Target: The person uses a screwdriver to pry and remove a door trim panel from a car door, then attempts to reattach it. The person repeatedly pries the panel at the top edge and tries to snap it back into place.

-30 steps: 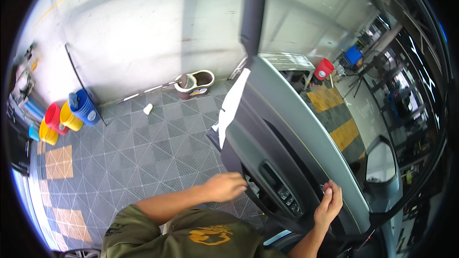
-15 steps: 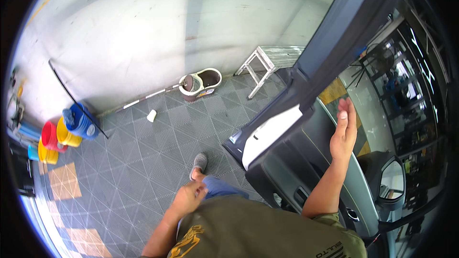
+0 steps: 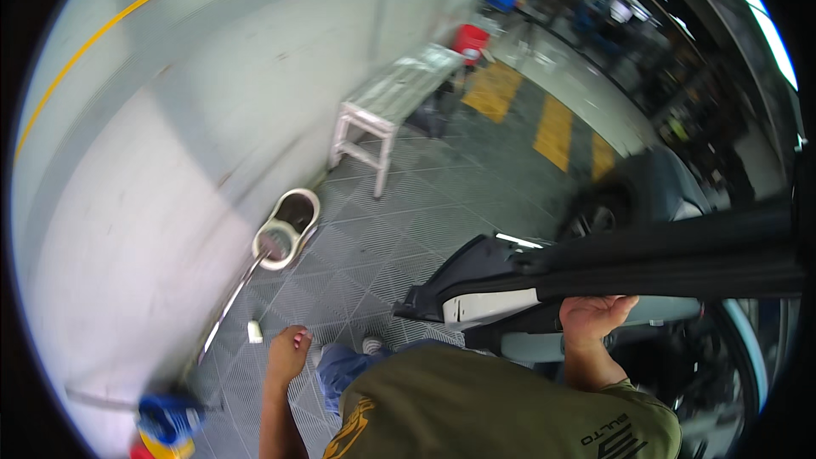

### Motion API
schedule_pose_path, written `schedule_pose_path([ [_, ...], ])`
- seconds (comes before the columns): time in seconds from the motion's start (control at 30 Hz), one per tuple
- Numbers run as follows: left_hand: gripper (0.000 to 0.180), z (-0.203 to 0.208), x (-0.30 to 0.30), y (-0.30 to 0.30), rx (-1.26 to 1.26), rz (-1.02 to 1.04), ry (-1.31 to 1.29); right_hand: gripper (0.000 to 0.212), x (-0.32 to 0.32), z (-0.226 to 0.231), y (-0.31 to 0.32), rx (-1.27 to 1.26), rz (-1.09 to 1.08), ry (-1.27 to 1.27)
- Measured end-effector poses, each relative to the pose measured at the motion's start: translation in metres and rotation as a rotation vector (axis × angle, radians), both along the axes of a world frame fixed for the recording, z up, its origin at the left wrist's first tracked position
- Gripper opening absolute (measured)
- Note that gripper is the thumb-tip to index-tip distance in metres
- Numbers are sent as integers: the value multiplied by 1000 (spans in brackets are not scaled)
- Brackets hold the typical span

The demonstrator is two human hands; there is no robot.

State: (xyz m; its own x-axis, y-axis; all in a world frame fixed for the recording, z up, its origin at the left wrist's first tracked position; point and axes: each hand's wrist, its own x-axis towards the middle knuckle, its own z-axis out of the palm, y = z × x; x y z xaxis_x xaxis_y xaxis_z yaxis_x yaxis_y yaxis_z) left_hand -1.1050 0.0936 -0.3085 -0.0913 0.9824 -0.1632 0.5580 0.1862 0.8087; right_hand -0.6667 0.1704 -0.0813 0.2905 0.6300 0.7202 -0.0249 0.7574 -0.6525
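Note:
The open car door (image 3: 663, 259) reaches in from the right, its black window frame uppermost. Just below that frame is my right hand (image 3: 591, 319), palm up and thumb stretched out; the other fingers are hidden behind the frame, and I cannot tell whether they grip it. A white panel (image 3: 489, 306) shows at the door's end. My left hand (image 3: 289, 353) hangs over the floor at my left side, fingers loosely curled, with nothing visible in it.
A metal step bench (image 3: 399, 89) stands along the pale wall, a red bucket (image 3: 470, 41) beyond it. Nearer lie a mop bucket (image 3: 289, 225) with its mop handle (image 3: 229, 310) and a small white object (image 3: 255, 331). Blue bucket (image 3: 170, 416) at lower left; another vehicle (image 3: 646, 187) at right.
My view has turned right, shifting the bench and mop bucket leftward. My right hand, earlier raised with fingers outstretched, is now at the door frame. My left hand stays curled.

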Motion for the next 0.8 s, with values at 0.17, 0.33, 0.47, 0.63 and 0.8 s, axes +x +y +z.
schedule_pose_path([
  [0.17, 27, -35, 3, 154, -12, -259, -132, 89, -50, 44, -4, -180, -173, -126],
  [0.33, 29, 20, 41, 286, 67, -885, -38, 78, -71, 40, -4, -115, -416, 109],
  [0.47, 31, 24, 45, 371, 18, -1125, 72, 54, -83, 36, -1, -84, -651, 64],
  [0.63, 32, -5, 74, 452, -173, -1372, 155, 39, -89, 26, 6, 71, -771, 93],
  [0.8, 35, 13, 188, 475, 82, -1654, 225, 37, -88, 29, 5, 62, -851, 36],
])
